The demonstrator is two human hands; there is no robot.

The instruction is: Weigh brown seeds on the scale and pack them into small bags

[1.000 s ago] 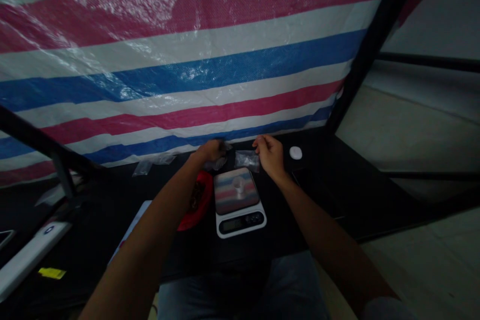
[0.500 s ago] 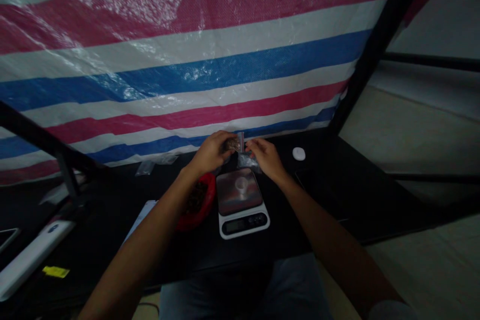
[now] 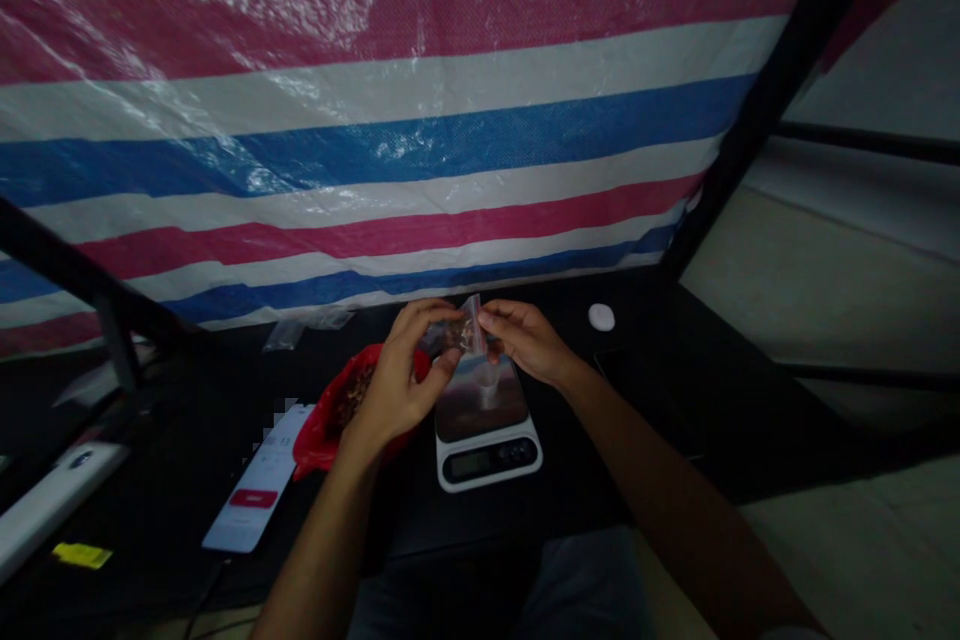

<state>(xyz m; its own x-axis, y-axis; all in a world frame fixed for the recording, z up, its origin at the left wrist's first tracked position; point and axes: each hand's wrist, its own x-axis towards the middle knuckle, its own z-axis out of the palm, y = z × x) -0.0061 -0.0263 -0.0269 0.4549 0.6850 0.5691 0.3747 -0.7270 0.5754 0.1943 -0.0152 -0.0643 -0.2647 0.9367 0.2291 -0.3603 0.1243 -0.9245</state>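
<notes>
A woven plastic tarp (image 3: 375, 120) striped in pink, white and blue hangs beyond a white digital kitchen scale (image 3: 487, 460), and a black metal frame pole (image 3: 780, 90) runs diagonally upward to the right of the scale. The scale stands on a black tabletop (image 3: 660, 420), with the person's dark denim jeans (image 3: 577, 590) just nearer than it. To the left of the scale lies a smartphone (image 3: 253, 480) with a pale screen and a red button. Closer to the scale on that side sits a crumpled red plastic bag (image 3: 319, 445) holding brown pieces (image 3: 352, 395), partly behind the left hand (image 3: 394, 375). Flat clear plastic sachets (image 3: 283, 336) lie beyond the scale to the left, and a round white disc (image 3: 601, 317) rests beyond it to the right. A small transparent cup (image 3: 489, 390) stands on the scale's platform. Above the far part of that platform, a small clear plastic bag (image 3: 470, 330) with brown pieces in it is held up between both hands, clear of the scale. The left hand's curled fingers press closed against the bag's lower side, while the right hand (image 3: 525, 340) pinches its upper part between thumb and forefinger.
</notes>
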